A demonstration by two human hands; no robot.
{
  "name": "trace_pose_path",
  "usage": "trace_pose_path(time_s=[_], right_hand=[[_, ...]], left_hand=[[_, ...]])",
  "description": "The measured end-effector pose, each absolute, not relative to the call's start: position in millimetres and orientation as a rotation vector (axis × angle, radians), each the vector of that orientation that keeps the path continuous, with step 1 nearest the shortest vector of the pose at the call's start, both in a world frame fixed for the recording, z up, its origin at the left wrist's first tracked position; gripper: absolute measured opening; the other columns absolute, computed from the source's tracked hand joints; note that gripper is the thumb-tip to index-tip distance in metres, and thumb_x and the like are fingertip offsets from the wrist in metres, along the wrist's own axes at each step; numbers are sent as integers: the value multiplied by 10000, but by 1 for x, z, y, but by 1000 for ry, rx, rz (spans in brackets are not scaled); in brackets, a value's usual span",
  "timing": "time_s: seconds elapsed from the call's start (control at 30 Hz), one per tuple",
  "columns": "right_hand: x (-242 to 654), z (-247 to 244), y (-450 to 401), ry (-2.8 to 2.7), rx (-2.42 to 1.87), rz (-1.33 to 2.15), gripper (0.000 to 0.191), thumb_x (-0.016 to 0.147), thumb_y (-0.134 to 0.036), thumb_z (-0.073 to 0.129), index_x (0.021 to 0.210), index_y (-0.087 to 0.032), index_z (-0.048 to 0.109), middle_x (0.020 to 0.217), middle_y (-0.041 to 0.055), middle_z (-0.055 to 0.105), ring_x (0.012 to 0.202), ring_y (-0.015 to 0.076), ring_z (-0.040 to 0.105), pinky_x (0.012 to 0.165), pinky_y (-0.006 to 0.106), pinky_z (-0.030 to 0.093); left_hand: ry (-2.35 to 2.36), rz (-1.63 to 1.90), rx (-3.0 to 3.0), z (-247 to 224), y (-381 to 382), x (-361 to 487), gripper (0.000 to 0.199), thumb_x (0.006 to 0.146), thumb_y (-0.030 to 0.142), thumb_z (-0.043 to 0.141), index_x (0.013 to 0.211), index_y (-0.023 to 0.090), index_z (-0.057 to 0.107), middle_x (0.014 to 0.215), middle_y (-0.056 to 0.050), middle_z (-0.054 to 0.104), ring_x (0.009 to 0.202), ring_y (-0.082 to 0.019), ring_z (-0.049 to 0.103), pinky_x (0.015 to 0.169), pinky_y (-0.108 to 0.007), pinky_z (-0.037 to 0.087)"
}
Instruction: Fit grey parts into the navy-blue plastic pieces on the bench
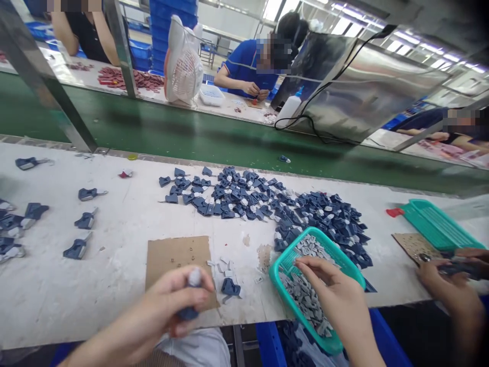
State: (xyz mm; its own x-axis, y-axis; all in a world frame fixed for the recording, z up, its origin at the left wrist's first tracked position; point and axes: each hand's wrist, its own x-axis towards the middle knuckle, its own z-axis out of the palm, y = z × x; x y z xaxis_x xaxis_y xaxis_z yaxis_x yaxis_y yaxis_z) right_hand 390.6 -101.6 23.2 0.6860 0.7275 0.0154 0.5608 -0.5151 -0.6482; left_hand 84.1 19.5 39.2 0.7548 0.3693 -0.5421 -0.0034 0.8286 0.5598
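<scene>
My left hand (pixel 183 298) is closed round a dark blue plastic part (pixel 188 312) with a rounded grey tip, above the brown cardboard sheet (pixel 164 255). A few tiny metal pieces (pixel 191 250) lie on that sheet. My right hand (pixel 332 285) reaches over the teal basket (pixel 275 275), thumb and fingertips pinched together; what is between them is too small to make out. Small grey plastic pieces (pixel 305 300) fill much of the basket. Between my hands, one dark blue part (pixel 231 287) lies beside several small white pieces (pixel 225 266).
Behind the basket spreads a large heap of dark blue parts (pixel 244 193). More blue parts (pixel 87 220) lie at the left. A co-worker's hands (pixel 443 280) work at the right near another teal basket (pixel 439 224). Across the green strip (pixel 171 127), a person in blue (pixel 244 66) sits working.
</scene>
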Motion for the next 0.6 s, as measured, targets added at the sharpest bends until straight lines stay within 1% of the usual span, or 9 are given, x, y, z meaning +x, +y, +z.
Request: trace_pose_path(time_s=[0.07, 0.13, 0.2, 0.27, 0.33, 0.37, 0.43, 0.5, 0.6], right_hand=[[377, 24, -104, -896, -2227, 347, 357, 730, -548, 668, 808, -204, 727, 899, 89, 757, 877, 286, 711, 791, 400, 597], [362, 25, -107, -785, -2134, 351, 343, 723, -537, 705, 805, -203, 723, 892, 89, 753, 877, 274, 708, 773, 373, 604], [343, 27, -110, -711, -1951, 396, 273, 725, -476, 750, 789, -212, 721, 888, 78, 743, 870, 247, 700, 762, 332, 600], [322, 29, -112, -747, -1746, 467, 153, 752, -370, 764, 770, -225, 719, 856, 56, 724, 857, 213, 685, 778, 305, 589], [302, 32, -111, -869, -1595, 500, 48, 790, -267, 740, 768, -232, 716, 826, 41, 704, 842, 188, 672, 782, 291, 584], [293, 33, -110, -924, -1540, 493, 32, 801, -226, 727, 772, -232, 716, 814, 37, 697, 835, 181, 668, 773, 285, 585], [279, 33, -107, -1006, -1473, 463, 71, 815, -170, 704, 786, -233, 715, 808, 34, 691, 821, 168, 667, 739, 262, 587], [269, 32, -104, -1060, -1454, 442, 106, 827, -142, 687, 801, -241, 712, 809, 22, 689, 813, 147, 667, 731, 229, 584], [262, 31, -103, -1118, -1453, 478, 131, 853, -141, 660, 835, -261, 707, 843, 6, 692, 850, 120, 667, 769, 184, 574]], left_hand=[[600, 175, 489, 35, 2, 105, 221, 715, 320, 727, 819, 174, 598, 599, 69, 442, 383, -4, 248, 409, -210, 127], [575, 146, 445, 31, -10, 122, 258, 726, 347, 714, 879, 166, 613, 607, 72, 447, 355, 0, 258, 408, -224, 112], [582, 148, 411, 29, -17, 135, 303, 757, 369, 698, 963, 157, 634, 650, 66, 458, 364, 1, 298, 418, -224, 114], [569, 163, 378, 29, -20, 142, 328, 771, 395, 702, 990, 160, 635, 681, 62, 464, 385, 1, 327, 427, -218, 121], [535, 189, 363, 31, -22, 144, 307, 763, 422, 721, 879, 160, 611, 674, 64, 462, 390, 2, 328, 431, -214, 124], [523, 205, 367, 31, -23, 144, 313, 755, 429, 732, 807, 159, 581, 660, 68, 457, 387, 3, 322, 431, -215, 122], [529, 243, 390, 30, -24, 142, 358, 748, 429, 746, 712, 158, 515, 637, 73, 445, 385, 5, 311, 433, -216, 120], [564, 285, 417, 28, -26, 139, 369, 746, 421, 755, 698, 156, 503, 633, 77, 438, 391, 8, 302, 437, -215, 128], [607, 342, 486, 22, -27, 134, 338, 749, 436, 749, 753, 162, 552, 591, 91, 403, 397, -10, 273, 434, -217, 147]])
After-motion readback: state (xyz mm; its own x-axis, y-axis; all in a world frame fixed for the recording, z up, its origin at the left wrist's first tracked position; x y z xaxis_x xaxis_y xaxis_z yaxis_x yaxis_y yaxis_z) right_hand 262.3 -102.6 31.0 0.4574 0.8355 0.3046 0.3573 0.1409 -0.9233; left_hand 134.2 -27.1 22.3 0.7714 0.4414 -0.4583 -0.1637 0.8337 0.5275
